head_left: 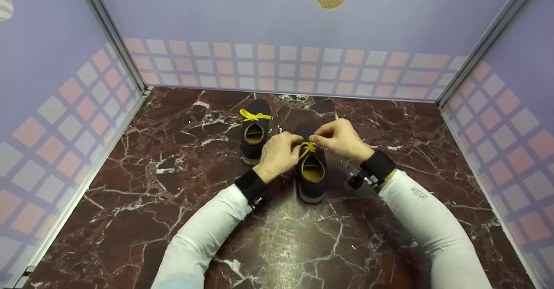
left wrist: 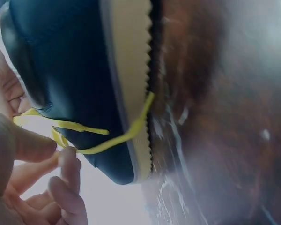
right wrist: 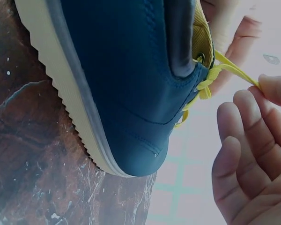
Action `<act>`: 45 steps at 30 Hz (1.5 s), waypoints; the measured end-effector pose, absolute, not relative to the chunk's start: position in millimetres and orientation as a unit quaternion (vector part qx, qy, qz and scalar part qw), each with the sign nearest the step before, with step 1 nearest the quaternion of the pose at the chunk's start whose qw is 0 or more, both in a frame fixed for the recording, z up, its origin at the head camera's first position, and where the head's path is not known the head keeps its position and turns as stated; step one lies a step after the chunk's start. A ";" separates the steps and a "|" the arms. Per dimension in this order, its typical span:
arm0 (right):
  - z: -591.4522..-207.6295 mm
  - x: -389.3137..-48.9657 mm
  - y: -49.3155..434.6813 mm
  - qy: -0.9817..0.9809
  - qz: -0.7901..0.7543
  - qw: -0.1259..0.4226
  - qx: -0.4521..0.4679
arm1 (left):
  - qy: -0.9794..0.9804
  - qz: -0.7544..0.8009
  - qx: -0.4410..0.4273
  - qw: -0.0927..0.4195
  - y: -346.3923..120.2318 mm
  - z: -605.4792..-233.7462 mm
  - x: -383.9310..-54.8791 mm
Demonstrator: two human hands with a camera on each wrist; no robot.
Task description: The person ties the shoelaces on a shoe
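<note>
A dark blue shoe (head_left: 312,190) with a knotted yellow lace (head_left: 308,146) stands on the floor between both hands, its opening facing the wearer. At the left of its laces, my left hand (head_left: 279,152) pinches part of the lace between thumb and forefinger; in the left wrist view, loose lace ends (left wrist: 117,140) hang across the shoe's side. From the other side my right hand (head_left: 342,138) pinches a stretch of lace (right wrist: 239,72) and holds it taut away from the knot. The other fingers of this hand are loosely bent in the right wrist view.
A matching shoe (head_left: 259,107) stands to the left and a little farther back, its yellow lace (head_left: 254,116) tied in a bow. Printed panels enclose the marbled dark red floor (head_left: 181,185) at the back wall (head_left: 277,20) and both sides.
</note>
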State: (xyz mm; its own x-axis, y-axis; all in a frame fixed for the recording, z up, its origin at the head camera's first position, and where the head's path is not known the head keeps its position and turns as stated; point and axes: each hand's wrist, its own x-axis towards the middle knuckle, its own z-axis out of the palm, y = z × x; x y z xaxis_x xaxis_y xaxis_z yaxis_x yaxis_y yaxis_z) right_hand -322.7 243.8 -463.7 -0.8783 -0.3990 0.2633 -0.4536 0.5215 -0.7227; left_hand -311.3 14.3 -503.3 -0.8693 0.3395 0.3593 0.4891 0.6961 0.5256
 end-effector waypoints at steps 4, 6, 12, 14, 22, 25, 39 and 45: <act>-463.7 -322.3 243.0 -0.872 0.423 0.034 0.246 | -0.931 -0.273 -0.216 0.114 13.9 -506.3 -311.6; -463.6 -322.2 242.8 -0.873 0.420 0.036 0.245 | -0.934 -0.263 -0.212 0.118 14.1 -506.4 -311.7; -463.5 -321.0 242.6 -0.875 0.418 0.032 0.243 | -0.933 -0.272 -0.196 0.130 15.5 -500.0 -310.7; -463.8 -320.9 242.6 -0.874 0.421 0.028 0.243 | -0.926 -0.299 -0.195 0.122 15.3 -495.5 -310.9; -465.5 -320.8 242.1 -0.870 0.432 0.027 0.236 | -0.865 -0.455 -0.210 0.024 3.5 -483.1 -323.7; -465.4 -320.3 241.7 -0.869 0.435 0.026 0.235 | -0.851 -0.487 -0.194 -0.026 -1.3 -468.1 -316.0; -463.5 -318.3 240.0 -0.868 0.429 0.024 0.250 | -0.676 -0.678 -0.093 -0.271 3.0 -463.3 -305.1; -462.3 -318.0 241.4 -0.869 0.426 0.023 0.251 | -0.682 -0.663 -0.099 -0.292 12.5 -464.1 -296.6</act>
